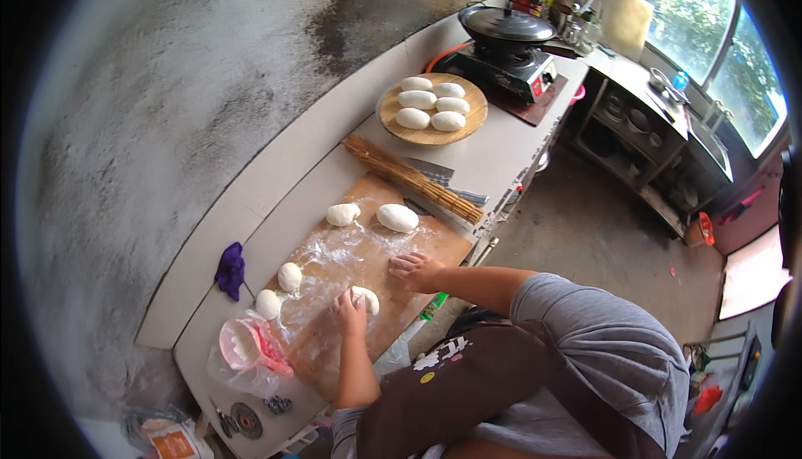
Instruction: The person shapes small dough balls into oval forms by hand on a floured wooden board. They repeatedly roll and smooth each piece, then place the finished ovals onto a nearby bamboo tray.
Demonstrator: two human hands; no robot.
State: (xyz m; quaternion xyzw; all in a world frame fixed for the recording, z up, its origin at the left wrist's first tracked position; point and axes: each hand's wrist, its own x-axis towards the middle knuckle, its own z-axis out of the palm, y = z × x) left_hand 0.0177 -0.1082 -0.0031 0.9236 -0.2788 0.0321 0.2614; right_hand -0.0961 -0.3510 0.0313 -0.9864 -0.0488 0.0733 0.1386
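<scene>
A floured wooden board [341, 271] lies on the counter before me. My left hand [349, 315] is at the near part of the board, its fingers curled on the left end of a white dough piece [366, 301]. Farther along, my right hand [416, 272] rests palm down on the board with nothing in it. Beyond that hand sit a smooth oval dough piece [398, 218] and a creased one [343, 214]. Two smaller dough balls, one [289, 277] above the other [269, 305], are at the board's left edge.
Past the board lie a rolled reed mat [416, 180] and a cleaver [467, 194]. A round bamboo tray [432, 139] bears several dough ovals. Behind it, a lidded wok [509, 25] stands on a gas stove [510, 77]. A pink bag of flour [250, 343] and a purple cloth [230, 271] are leftward.
</scene>
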